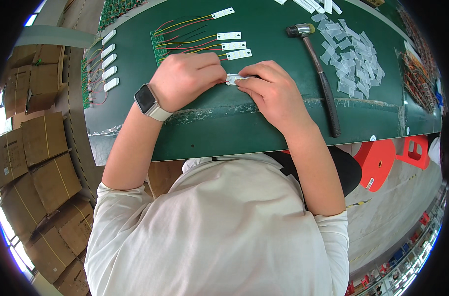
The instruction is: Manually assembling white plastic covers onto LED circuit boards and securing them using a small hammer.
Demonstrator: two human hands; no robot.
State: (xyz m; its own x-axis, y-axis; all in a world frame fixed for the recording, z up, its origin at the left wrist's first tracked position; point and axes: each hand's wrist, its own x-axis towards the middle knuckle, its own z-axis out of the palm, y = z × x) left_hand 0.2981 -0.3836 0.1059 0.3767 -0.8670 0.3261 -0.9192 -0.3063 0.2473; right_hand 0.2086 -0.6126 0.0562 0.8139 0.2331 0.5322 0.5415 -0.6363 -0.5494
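A small white LED board (232,79) is held level between my hands, just above the green tabletop. My left hand (189,78), with a watch on its wrist, pinches the board's left end; the fingertips are partly hidden behind the knuckles. Thumb and fingers of my right hand (271,89) close on its right end. Beyond my left hand lies a green circuit board (158,45) with red, yellow and black wires. These run to several white LED boards (229,36) lying in a column.
A black-handled mallet (325,89) lies right of my right hand, beside a heap of clear plastic pieces (352,54). At the left edge, white-capped modules (109,60) are wired to another green board (85,84). Cardboard boxes (42,143) and a red stool (376,165) stand off the table (224,138).
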